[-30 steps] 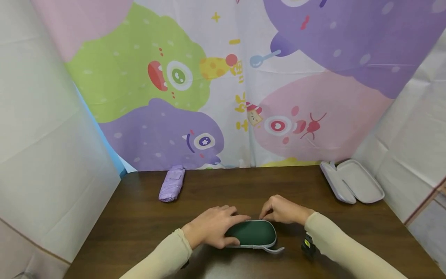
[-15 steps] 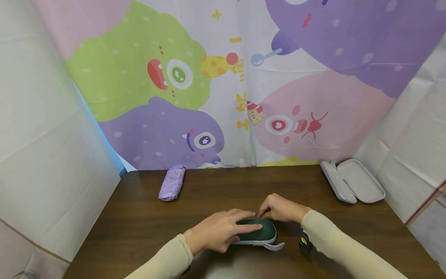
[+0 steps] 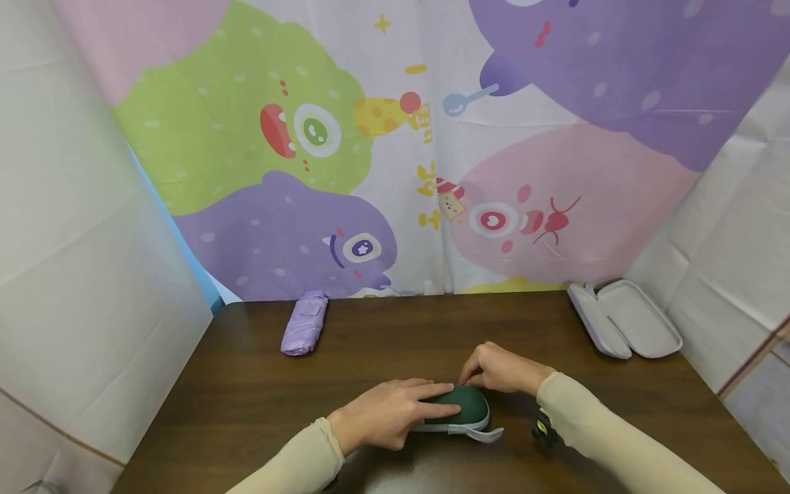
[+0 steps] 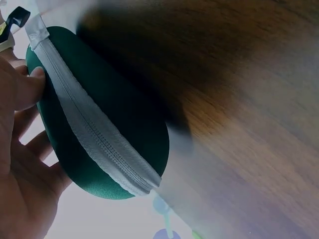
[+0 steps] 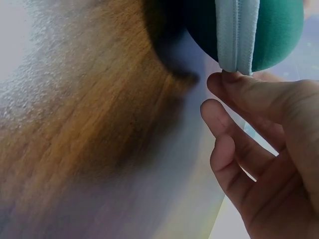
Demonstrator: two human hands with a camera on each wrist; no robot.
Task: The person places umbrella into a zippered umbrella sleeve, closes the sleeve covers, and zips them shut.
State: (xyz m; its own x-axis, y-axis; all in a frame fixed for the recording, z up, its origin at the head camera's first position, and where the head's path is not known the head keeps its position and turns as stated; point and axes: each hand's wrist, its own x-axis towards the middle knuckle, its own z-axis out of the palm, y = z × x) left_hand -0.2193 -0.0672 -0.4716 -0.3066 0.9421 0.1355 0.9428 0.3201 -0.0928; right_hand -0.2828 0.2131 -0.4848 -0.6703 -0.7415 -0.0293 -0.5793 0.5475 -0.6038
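Fingers [image 3: 443, 410] of a person's left hand [image 3: 379, 413] lay straight and parted over the top of a green case [image 3: 472, 405], reaching in from 9 o'clock to steady it on a brown tabletop [image 3: 395, 336], while the right hand [image 3: 503, 370] worked at the case's 1 o'clock edge. Thumb and forefinger of that right hand met in a close pinch at the end of the pale zip [image 5: 237, 35], the other fingers loosely bent and free; what sat between the tips was hidden. The case rested close to the person, toward 6 o'clock on the tabletop, its strap [image 3: 485, 434] trailing at 4 o'clock. Judging by the pinch, the step in hand was running the zip, whose visible stretch looked joined; which way it was bound could not be told. The next move seemed to call for a firm left hand and a smooth, level draw by the right along the curved edge. A folded purple umbrella [image 3: 304, 324] lay at 10 o'clock; a grey case [image 3: 638, 321] lay spread open at 2 o'clock.
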